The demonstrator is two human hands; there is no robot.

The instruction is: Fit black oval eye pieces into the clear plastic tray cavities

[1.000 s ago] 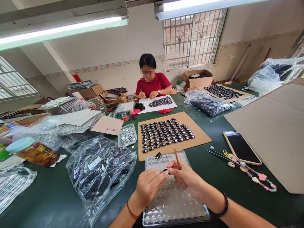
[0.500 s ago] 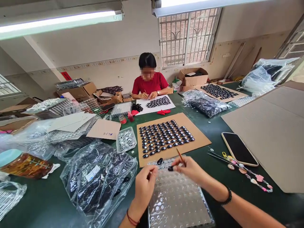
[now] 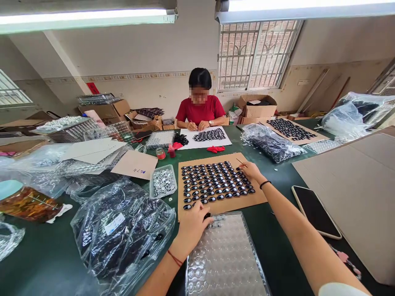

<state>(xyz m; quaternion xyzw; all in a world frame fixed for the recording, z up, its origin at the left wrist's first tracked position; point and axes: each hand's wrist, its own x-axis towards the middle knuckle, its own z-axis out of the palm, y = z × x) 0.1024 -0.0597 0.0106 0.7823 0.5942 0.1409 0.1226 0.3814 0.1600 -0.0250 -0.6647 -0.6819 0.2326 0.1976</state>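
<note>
My left hand (image 3: 195,220) is closed at the top edge of a clear plastic tray (image 3: 226,255) with rows of round bumps. Its thumb and forefinger pinch a small black oval piece (image 3: 207,215), partly covered by the fingers. My right hand (image 3: 251,170) reaches to the right side of a brown cardboard sheet (image 3: 257,197), gripping a thin brown stick (image 3: 241,162). Its fingertips touch down by the end of an upper row of black oval pieces with pale centres (image 3: 211,181). Whether it also pinches a piece is hidden.
A tub of small pale discs (image 3: 163,181) stands left of the cardboard. A plastic bag of black pieces (image 3: 123,230) lies at front left, a phone (image 3: 314,209) at right. Across the table a person in a red shirt (image 3: 202,111) works over a white sheet (image 3: 226,141).
My right hand has moved from above the tray to the far right of the cardboard, carrying the stick. My left hand has come down to the black piece at the tray's top edge.
</note>
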